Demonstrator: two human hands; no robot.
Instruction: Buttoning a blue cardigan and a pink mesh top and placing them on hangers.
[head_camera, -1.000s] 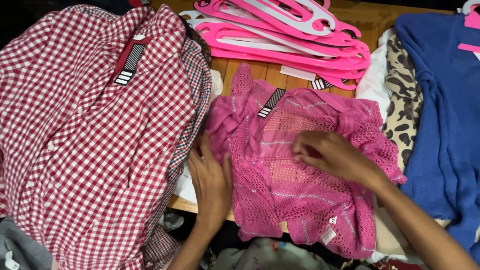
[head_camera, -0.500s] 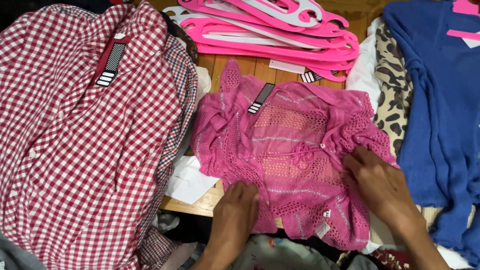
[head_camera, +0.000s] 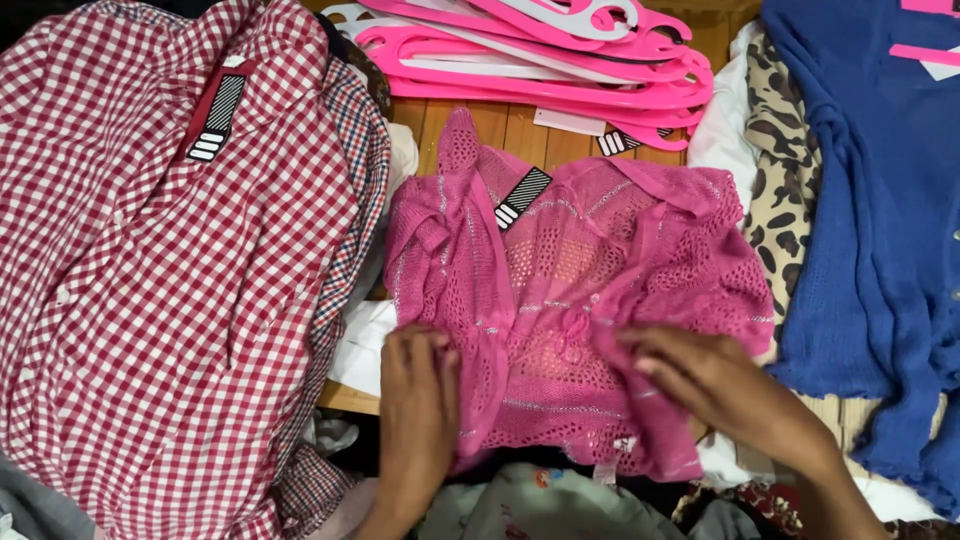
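Observation:
A pink open-knit top (head_camera: 570, 290) lies flat on the wooden table (head_camera: 520, 125) in the middle of the head view, with a striped black-and-white tag (head_camera: 522, 197) near its collar. My left hand (head_camera: 418, 410) presses flat on the top's lower left edge. My right hand (head_camera: 715, 385) rests on its lower right part, fingers spread and pointing left over the knit fabric. Neither hand has the fabric pinched in a closed grip that I can see.
A red-and-white checked shirt (head_camera: 150, 280) covers the left side. A stack of pink plastic hangers (head_camera: 540, 50) lies at the back. A leopard-print garment (head_camera: 780, 160) and a blue knit cardigan (head_camera: 880, 200) lie at the right. More clothes sit below the table's front edge.
Both hands have slid down toward the top's lower edge. The right hand moved from the garment's right side to its lower middle. The camera shifted slightly.

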